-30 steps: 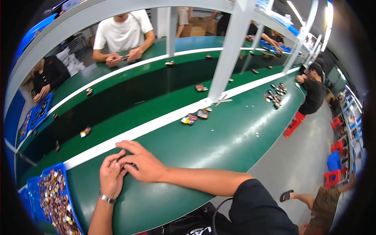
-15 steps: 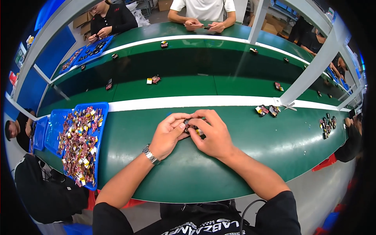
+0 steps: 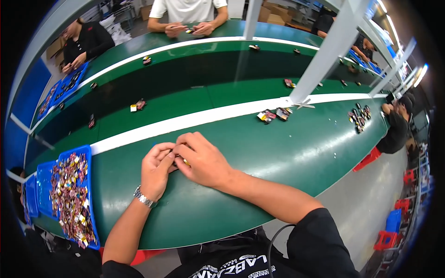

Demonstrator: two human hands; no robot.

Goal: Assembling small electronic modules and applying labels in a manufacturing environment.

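My left hand [image 3: 156,170], with a metal-banded watch on its wrist, and my right hand [image 3: 203,161] meet above the green table [image 3: 222,194]. Between their closed fingertips is a small dark part with a yellow patch [image 3: 187,162]; the fingers cover most of it, so its exact kind is unclear. To the left of my hands, a blue tray [image 3: 91,194] holds a heap of small reddish, white and yellow parts [image 3: 72,199].
Two similar parts [image 3: 267,116] lie near the white rail [image 3: 194,114], beside a grey post [image 3: 324,55]. A pile of dark parts [image 3: 359,118] is at far right. Scattered pieces lie on the green strip beyond the rail. Co-workers sit opposite and at the right.
The view has swung to the right, so the table and trays shift left in it. My hands stay together on the small part; my right fingers have shifted slightly over it.
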